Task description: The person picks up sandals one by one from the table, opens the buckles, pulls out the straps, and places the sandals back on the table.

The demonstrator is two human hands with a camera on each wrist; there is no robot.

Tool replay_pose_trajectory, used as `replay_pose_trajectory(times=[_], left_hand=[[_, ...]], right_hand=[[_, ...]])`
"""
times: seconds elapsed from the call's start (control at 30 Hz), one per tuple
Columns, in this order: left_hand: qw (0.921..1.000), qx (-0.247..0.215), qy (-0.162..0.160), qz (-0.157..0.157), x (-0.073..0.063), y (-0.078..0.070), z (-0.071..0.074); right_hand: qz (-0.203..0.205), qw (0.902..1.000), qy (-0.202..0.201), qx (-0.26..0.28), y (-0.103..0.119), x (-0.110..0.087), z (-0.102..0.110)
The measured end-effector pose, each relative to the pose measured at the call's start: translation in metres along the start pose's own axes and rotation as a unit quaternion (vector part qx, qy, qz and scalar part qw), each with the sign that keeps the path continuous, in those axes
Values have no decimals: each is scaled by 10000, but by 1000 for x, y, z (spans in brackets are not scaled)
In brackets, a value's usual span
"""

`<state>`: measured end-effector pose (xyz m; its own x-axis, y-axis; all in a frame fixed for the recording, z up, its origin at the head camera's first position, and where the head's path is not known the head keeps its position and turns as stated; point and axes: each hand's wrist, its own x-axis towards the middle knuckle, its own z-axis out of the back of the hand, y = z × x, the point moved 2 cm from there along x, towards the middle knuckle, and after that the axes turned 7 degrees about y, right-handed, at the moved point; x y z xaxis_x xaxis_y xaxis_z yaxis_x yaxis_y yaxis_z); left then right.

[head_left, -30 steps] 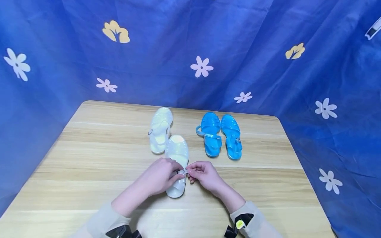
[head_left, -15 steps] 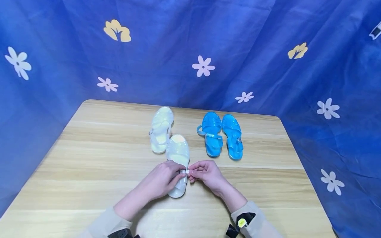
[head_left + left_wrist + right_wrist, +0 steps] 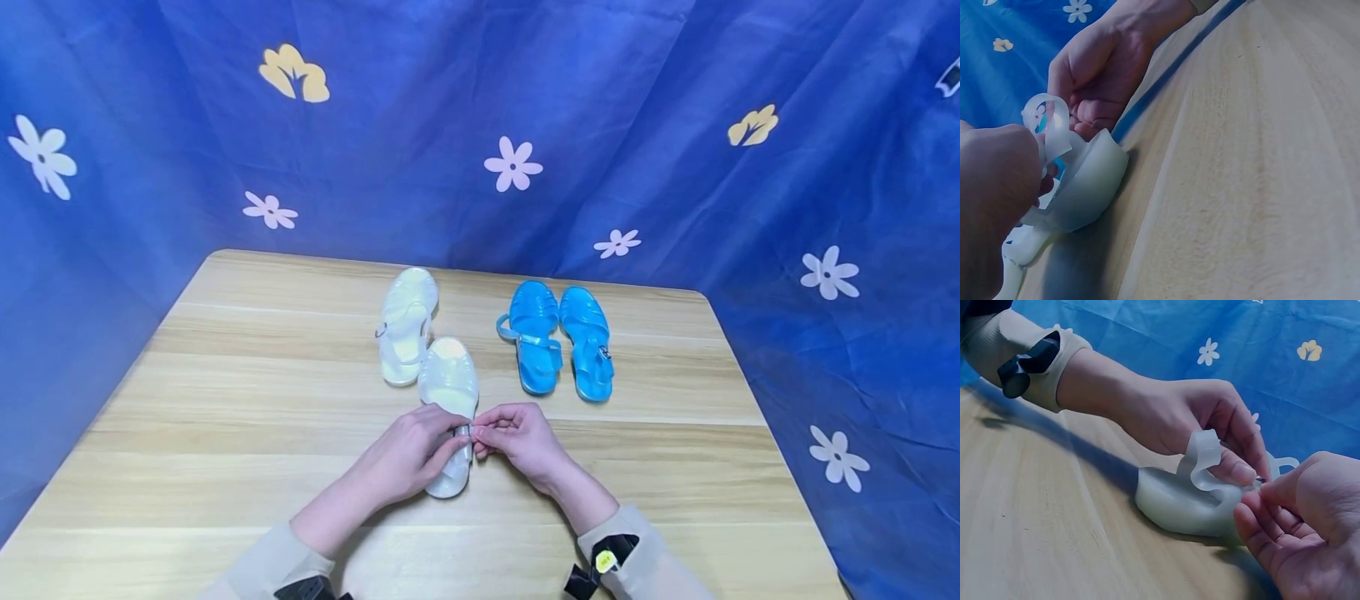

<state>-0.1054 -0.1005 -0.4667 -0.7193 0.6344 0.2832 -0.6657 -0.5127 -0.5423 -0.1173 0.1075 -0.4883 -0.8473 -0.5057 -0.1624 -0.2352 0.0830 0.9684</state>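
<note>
The left hand (image 3: 411, 450) and the right hand (image 3: 522, 442) both pinched the strap (image 3: 1204, 450) of the near white sandal (image 3: 450, 375), left of the blue sandals (image 3: 535, 310), seemingly to adjust it, which next called for steady pulling.

White strappy sandals (image 3: 447, 375): smooth plastic, glossy, milky | Bright blue strappy sandals (image 3: 537, 371): smooth plastic, glossy; shiny metal-look buckle (image 3: 604, 353) | Pale rectangular table (image 3: 262, 417): wood-grain, smooth, low sheen | Blue flower-printed backdrop (image 3: 390, 108): creased cloth, soft sheen | Beige sleeves (image 3: 652, 554): matt cloth
</note>
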Motion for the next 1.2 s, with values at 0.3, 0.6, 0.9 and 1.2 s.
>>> replay_pose_trajectory(times=[0.3, 0.6, 0.9, 1.2], left_hand=[[10000, 0, 3, -77, 1, 1, -1], [9999, 35, -68, -66, -2, 1, -1], [9996, -31, -226, -190, -4, 3, 0], [9994, -90, -195, -276, -4, 5, 1]], right_hand=[[118, 9997, 106, -160, 0, 0, 2], [-212, 9992, 252, -236, -1, -2, 10], [-316, 9987, 388, -106, -4, -2, 7], [-179, 9990, 389, 135, -6, 0, 7]])
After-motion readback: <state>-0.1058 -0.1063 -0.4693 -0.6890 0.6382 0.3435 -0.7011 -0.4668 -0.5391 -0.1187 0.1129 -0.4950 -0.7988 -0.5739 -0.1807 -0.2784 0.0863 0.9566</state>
